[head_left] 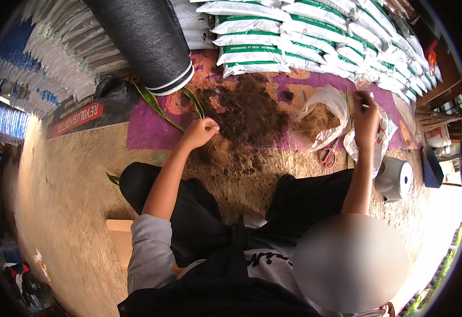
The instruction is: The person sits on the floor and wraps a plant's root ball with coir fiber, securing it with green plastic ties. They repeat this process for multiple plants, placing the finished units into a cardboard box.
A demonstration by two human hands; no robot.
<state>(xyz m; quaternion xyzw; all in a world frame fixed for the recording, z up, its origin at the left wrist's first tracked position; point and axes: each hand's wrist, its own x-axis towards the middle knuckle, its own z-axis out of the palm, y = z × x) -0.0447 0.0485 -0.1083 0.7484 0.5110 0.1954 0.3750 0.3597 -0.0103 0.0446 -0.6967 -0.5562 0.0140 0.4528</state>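
My left hand (199, 133) is closed around the base of a snake plant, whose long yellow-edged leaves (159, 112) rise away from it. Just below the fingers hangs a brown, fibrous root clump (215, 151). My right hand (366, 111) is raised over white plastic bags, its fingers curled together; what they hold, if anything, cannot be made out. Beside it, a clear plastic bag (332, 105) lies open with brown fibre (315, 120) inside. Dark loose soil (255, 108) is heaped between my hands. Red-handled scissors (326, 156) lie near my right knee.
The soil rests on a purple printed sheet (151, 129). Stacked white-and-green sacks (252, 39) line the far side, with a large black roll (141, 42) at far left. A white round stool (395, 179) stands at right, and a cardboard piece (119, 240) lies left.
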